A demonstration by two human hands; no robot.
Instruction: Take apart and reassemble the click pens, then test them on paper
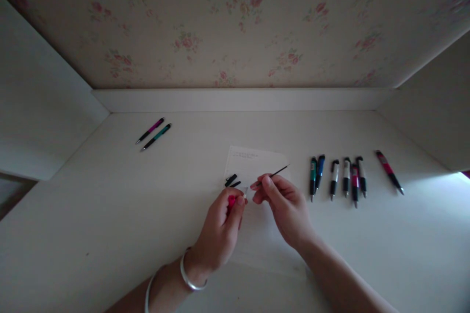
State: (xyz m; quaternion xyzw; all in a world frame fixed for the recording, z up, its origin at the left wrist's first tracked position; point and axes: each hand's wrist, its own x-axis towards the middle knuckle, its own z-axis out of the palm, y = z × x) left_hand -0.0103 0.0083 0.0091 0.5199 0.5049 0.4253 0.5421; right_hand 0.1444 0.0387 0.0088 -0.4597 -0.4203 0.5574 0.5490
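My left hand (223, 225) is closed around a pink pen barrel (231, 201), with a small whitish piece showing at the fingertips. Between the thumb and fingers of my right hand (286, 203) is a thin dark pen refill (279, 171), tilted up to the right. The two hands are close together above a sheet of paper (257, 239). Just beyond my left fingertips lie black pen parts (231, 180), partly hidden by that hand. Faint writing shows near the top of the paper.
On the white desk (110, 215), a purple pen (150, 130) and a teal pen (157, 137) lie at the back left. Several pens (346, 176) are lined up at the right, with a pink pen (389, 171) farther right. Panels and a flowered wall enclose the desk.
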